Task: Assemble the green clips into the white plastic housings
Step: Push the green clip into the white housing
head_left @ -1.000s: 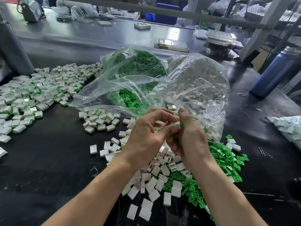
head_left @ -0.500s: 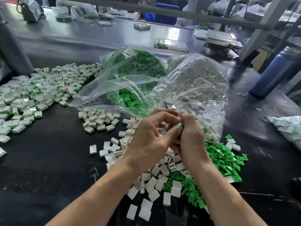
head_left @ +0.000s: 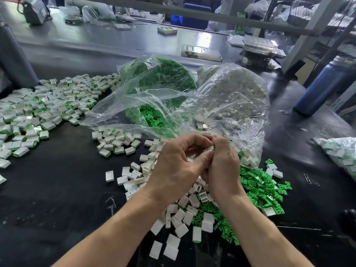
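My left hand [head_left: 179, 164] and my right hand [head_left: 223, 166] meet above the middle of the black table, fingers curled together. Between their fingertips they pinch a small white housing [head_left: 210, 148]; any green clip in it is hidden by the fingers. Below the hands lies a pile of loose white housings [head_left: 179, 216]. A heap of loose green clips [head_left: 260, 191] spreads to the right of it. Behind the hands stand a clear bag of green clips [head_left: 163, 79] and a clear bag of white housings [head_left: 237, 93].
Assembled white-and-green pieces [head_left: 38, 112] cover the table's left side, with a smaller group [head_left: 115, 141] nearer the bags. Another filled bag [head_left: 341, 151] lies at the right edge. A blue bottle [head_left: 323, 87] stands at the back right. Paper clips [head_left: 310, 180] lie nearby.
Both hands stayed pressed together at the same spot, fingers working the small piece. The bit of green seen between the fingertips earlier no longer shows; only white is visible.
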Motion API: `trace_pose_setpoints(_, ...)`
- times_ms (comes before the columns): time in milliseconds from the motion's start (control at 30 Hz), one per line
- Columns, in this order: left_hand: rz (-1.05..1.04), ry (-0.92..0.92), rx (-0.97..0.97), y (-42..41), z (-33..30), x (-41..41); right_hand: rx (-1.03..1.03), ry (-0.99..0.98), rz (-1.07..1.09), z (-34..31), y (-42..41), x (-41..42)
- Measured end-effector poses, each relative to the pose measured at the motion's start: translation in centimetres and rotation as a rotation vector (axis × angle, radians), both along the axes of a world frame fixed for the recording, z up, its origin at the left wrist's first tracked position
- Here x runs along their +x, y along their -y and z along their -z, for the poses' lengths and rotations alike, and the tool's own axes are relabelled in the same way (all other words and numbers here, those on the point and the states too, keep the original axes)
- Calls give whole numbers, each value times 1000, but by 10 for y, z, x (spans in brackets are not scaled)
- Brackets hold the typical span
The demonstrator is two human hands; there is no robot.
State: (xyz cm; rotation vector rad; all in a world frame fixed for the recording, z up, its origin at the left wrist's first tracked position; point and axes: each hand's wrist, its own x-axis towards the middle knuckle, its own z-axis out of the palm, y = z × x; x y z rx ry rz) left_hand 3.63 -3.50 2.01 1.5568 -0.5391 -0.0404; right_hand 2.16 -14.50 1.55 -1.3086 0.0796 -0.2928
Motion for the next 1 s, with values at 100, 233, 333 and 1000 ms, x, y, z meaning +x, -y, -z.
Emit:
trace_pose_setpoints(100, 1, 2, 1, -1, 0, 1, 0, -3, 2, 1, 0, 1)
trace_pose_setpoints(233, -1, 2, 2, -2, 1, 1, 2, -14, 12, 3, -1, 3)
trace_pose_setpoints(333, -1, 0, -4, -2, 2, 1, 5, -13, 16, 5, 0, 4)
trace_pose_setpoints(1000, -122, -11, 12, -20, 1, 17, -318, 43, 1, -7, 29, -2)
